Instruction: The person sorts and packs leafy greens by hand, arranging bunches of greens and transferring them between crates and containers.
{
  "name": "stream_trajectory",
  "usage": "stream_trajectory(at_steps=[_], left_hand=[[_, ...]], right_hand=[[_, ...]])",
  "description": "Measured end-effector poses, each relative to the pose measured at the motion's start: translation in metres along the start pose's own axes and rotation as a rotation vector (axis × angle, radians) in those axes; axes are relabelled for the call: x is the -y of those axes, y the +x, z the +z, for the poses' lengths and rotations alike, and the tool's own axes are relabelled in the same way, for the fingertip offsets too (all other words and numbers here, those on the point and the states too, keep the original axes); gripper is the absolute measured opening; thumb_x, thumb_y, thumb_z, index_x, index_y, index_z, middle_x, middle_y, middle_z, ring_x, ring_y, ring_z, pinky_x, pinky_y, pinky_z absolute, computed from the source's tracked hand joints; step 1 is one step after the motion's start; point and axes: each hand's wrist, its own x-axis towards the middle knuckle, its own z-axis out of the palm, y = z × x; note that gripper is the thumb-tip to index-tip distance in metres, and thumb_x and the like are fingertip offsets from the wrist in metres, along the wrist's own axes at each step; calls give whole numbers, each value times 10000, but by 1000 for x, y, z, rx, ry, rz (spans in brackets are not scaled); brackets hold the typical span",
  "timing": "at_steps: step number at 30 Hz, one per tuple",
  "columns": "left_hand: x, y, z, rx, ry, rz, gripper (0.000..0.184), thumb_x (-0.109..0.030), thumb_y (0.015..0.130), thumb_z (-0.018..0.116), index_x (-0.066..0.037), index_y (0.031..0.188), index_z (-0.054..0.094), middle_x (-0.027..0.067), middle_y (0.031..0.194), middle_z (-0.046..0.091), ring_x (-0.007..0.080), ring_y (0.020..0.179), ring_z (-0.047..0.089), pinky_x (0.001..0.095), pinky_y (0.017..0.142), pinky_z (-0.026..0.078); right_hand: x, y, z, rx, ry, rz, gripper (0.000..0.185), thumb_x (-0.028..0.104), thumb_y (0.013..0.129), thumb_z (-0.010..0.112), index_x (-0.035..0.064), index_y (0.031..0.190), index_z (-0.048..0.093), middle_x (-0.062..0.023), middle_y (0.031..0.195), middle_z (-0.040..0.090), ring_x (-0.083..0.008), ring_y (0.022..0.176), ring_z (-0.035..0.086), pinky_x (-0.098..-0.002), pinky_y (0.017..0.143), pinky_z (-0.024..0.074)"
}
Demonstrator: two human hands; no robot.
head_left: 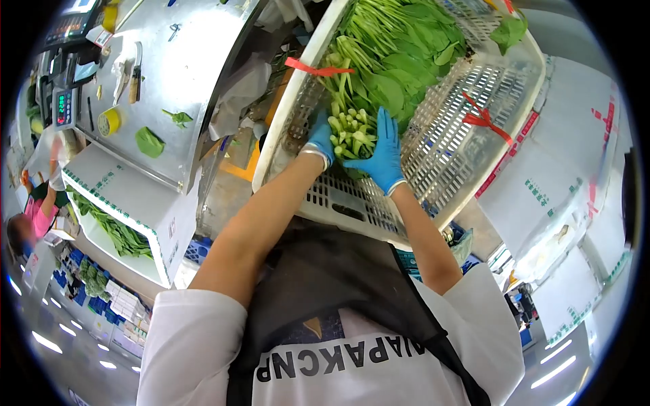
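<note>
My left hand [321, 140] and my right hand [383, 154], both in blue gloves, cup a bunch of leafy greens [352, 132] from its two sides. Its pale cut stem ends face me. My right thumb lies across the stem ends while the other fingers stretch along the side. The fingers of my left hand are partly hidden behind the stems. The bunch rests inside a white plastic crate [443, 169], against more loose greens [413, 61] heaped at the far end. Red ties [487, 120] hang on the crate's walls.
On the left, a metal table [183, 61] carries a knife [136, 73], a yellow tape roll [108, 122], a scale [64, 108] and stray leaves [149, 142]. Below it stands a foam box [159, 237] of greens. White boxes [555, 155] stand right. Another person [42, 210] is far left.
</note>
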Motion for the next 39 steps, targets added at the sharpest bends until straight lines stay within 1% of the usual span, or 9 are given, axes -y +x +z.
stream_trajectory(at_steps=[7,19,22,26,32,33,36,37,39], left_hand=[[26,-61,42,10,109,11,479,-425,1020,454,-106,1371,527,96,1363,576,267,1205,578,416,1061,455],[19,-2,36,-207,92,85,571,-541,997,446,-144,1407,477,113,1326,576,273,1161,580,407,972,489],[34,-13,11,-223,128,69,652,-501,1011,433,-238,1548,172,116,1429,479,286,1187,562,446,990,489],[26,-83,7,110,224,27,608,-547,1032,338,-172,1510,318,99,1482,434,259,1315,482,406,1107,406],[-12,-194,57,495,501,60,962,-778,912,289,-118,1582,88,97,1592,255,264,1442,315,399,1176,279],[-20,-196,57,636,435,69,1054,-666,893,548,-113,1582,-28,102,1618,170,282,1465,262,388,1179,263],[-44,-191,57,768,1084,330,1256,-406,754,828,-105,1575,-74,115,1612,176,262,1464,254,389,1173,270],[-36,-191,66,660,932,280,1403,-162,606,918,-83,1565,-103,115,1598,197,241,1452,262,382,1156,301],[-39,-185,81,554,985,360,1245,-120,623,914,-42,1554,92,103,1517,355,208,1365,393,366,1114,369]], right_hand=[[2,-19,-14,-19,448,-18,1402,253,442,982,87,1564,159,-180,1537,298,-348,1408,335,-448,1166,319],[-22,41,-48,156,853,97,1296,168,616,937,107,1578,71,-179,1523,354,-277,1363,412,-405,1131,367],[2,29,-56,276,776,30,1378,114,594,933,148,1587,-22,-163,1527,354,-269,1373,394,-392,1140,346],[42,-11,-68,281,851,-44,1427,193,526,967,117,1586,13,-172,1489,393,-306,1354,418,-405,1144,334],[86,-43,-88,59,320,-261,1438,428,461,968,58,1570,132,-179,1419,456,-335,1234,495,-439,1060,392],[90,-41,-93,64,327,-239,1436,441,458,965,56,1569,140,-176,1411,467,-335,1221,500,-437,1052,394],[101,-32,-99,9,338,-254,1416,444,461,957,61,1568,160,-175,1365,517,-340,1190,510,-436,1042,394],[106,-26,-100,-6,340,-237,1395,429,471,957,77,1569,171,-185,1367,509,-349,1188,508,-440,1044,394],[132,-22,-115,30,340,-112,1309,258,511,972,51,1556,212,-155,1469,432,-288,1336,439,-404,1137,332]])
